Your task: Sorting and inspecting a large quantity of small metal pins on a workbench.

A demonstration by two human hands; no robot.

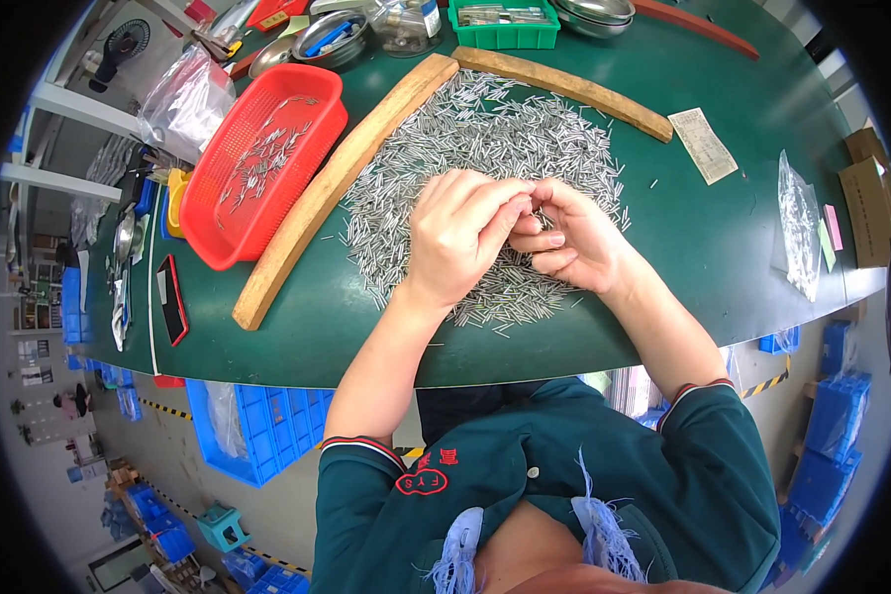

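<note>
A wide heap of small silvery metal pins (505,134) is spread over the green tabletop (643,327) in front of me. Above its middle my two hands meet at the fingertips. My left hand (457,233) is closed, thumb and fingers pinched together toward the right. My right hand (576,238) curls its fingers inward, thumb and index finger meeting the left fingertips. What lies between the fingertips is too small and too covered to make out. Two wooden bars (351,183) edge the heap at its left and far sides.
To the left stands a red plastic basket (200,213) with some pins inside. A green tray (505,38), metal bowls (596,12) and a jar (406,25) line the back. A paper slip (701,146) and a clear bag (794,233) lie right; a phone-like object (171,302) lies left.
</note>
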